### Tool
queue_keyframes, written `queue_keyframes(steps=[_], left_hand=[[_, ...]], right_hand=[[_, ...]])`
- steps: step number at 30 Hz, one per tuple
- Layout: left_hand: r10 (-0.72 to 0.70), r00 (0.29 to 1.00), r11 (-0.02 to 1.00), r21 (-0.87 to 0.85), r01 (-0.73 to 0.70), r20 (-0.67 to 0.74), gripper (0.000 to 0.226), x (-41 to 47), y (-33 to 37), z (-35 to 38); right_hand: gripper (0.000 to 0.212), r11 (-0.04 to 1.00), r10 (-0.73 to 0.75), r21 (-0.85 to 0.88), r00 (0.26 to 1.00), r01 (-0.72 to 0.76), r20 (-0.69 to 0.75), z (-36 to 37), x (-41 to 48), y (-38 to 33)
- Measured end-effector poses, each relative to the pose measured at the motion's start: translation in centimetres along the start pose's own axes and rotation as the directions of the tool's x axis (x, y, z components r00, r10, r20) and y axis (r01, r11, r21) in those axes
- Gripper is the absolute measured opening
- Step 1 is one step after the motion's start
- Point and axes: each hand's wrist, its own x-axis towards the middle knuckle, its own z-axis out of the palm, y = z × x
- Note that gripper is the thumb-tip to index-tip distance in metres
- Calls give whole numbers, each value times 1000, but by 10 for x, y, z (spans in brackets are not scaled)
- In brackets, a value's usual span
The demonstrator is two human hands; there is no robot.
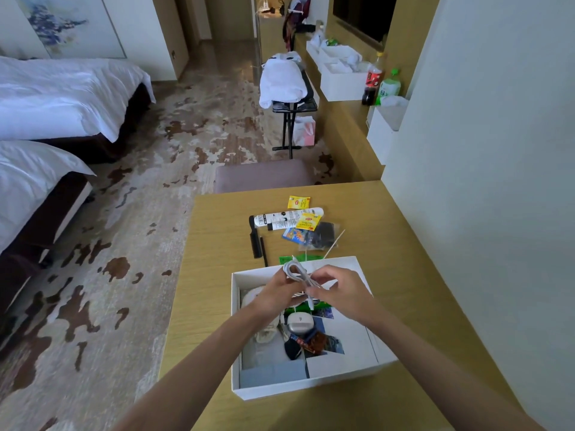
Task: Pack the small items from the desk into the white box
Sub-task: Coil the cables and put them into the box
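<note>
Half-filled white box, cable above

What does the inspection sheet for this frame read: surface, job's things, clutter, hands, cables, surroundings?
Surface: wooden desk, box near its front edge.
Job's things: white box open, partly filled; tea bags, tubes and black comb lie on the desk beyond it.
Clutter: nothing seen.
Hands: left hand and right hand both pinch the white cable above the box.
Cables: the white cable, looped; no other seen.
Surroundings: beds left, stool behind the desk, bottles on a ledge.
</note>
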Motion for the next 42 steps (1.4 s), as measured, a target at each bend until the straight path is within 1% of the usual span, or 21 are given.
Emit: queue_keyframes(steps=[2,3,4,5,6,7,9,11,13,15,18,21,23,24,27,28,30,33,36,39,42], left_hand=[[-49,999,996,-72,49,7,21,1,-1,-1],[-70,997,995,-72,71,11,23,1,-2,0],[-82,997,996,-34,82,16,23,1,-2,0],[-75,997,996,59,74,16,23,0,-2,-1],[-34,999,974,226,31,7,23,1,-5,-4],[21,1000,908,419,-23,10,25,2,-7,-7],[97,995,668,739,-86,28,40,2,-14,-16],[130,986,434,888,-153,106,51,2,-21,-24],[137,974,240,948,-212,183,47,2,-26,-29],[163,970,138,969,-204,181,33,0,-28,-32],[231,964,88,984,-156,132,20,0,-31,-38],[272,955,89,985,-150,121,21,-1,-32,-43],[327,939,126,980,-152,104,18,-1,-33,-45],[352,932,177,972,-152,81,18,0,-32,-45],[326,943,433,896,-95,-58,18,1,-27,-45],[306,948,493,867,-76,-91,18,2,-25,-45],[292,949,549,833,-68,-115,17,1,-24,-45],[301,948,598,795,-103,-104,16,-1,-26,-46],[296,948,632,769,-99,-120,14,-5,-28,-52],[308,939,614,786,-72,-155,16,-10,-34,-58],[313,932,585,810,-40,-180,16,-12,-40,-60]], right_hand=[[15,999,4,-35,1000,-4,15,-1,-3,4],[13,998,2,-57,1000,-2,7,-1,-3,6],[12,997,2,-71,1000,-2,-8,-1,-4,8],[11,997,4,-78,1000,-6,-27,-1,-4,10],[11,996,9,-87,999,-14,-48,-3,-4,12],[11,994,17,-103,998,-24,-67,-4,-4,13],[10,988,36,-150,996,-47,-78,-10,-4,17],[9,979,53,-194,997,-63,-56,-14,-5,21],[9,966,72,-247,997,-78,-32,-16,-6,24],[11,947,93,-308,995,-94,-17,-16,-7,25],[11,908,142,-398,990,-131,-2,-12,-7,27],[12,851,187,-502,982,-152,19,-6,-5,29],[15,828,187,-545,981,-130,50,2,-4,29],[16,826,181,-552,981,-115,66,6,-3,29],[14,820,164,-567,982,-81,96,22,0,27],[14,818,158,-571,982,-72,102,27,1,26],[15,814,144,-578,983,-53,112,37,1,26],[21,821,119,-570,985,-27,124,44,1,31],[18,847,92,-531,985,-2,143,40,2,34],[17,873,44,-487,989,30,141,31,1,38],[14,899,-11,-435,996,50,92,18,1,40]])
